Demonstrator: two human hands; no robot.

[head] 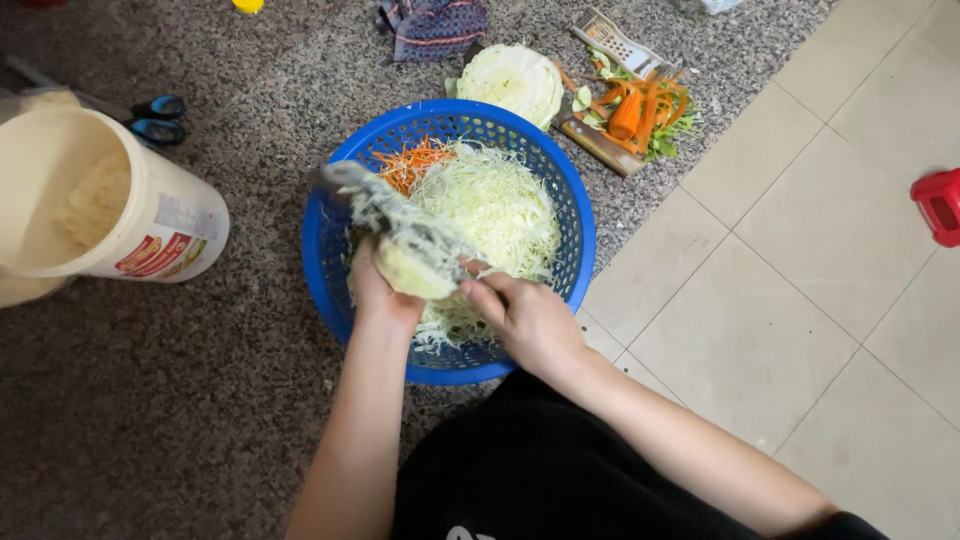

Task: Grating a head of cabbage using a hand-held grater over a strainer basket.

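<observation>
Cabbage sits at frame centre over the blue basket, pinched in the right hand fingers, just left of them. Left hand fingers are wrapped around the grater, whose long axis runs toward the upper left; both hands touch the cabbage.

Home kitchen floor: tiles, veg scraps, basket.

A cream plastic bucket is lying at the left edge. Half a cabbage, carrot peelings and a patterned cloth are sitting along the top; a red stool is peeking in at right.
</observation>
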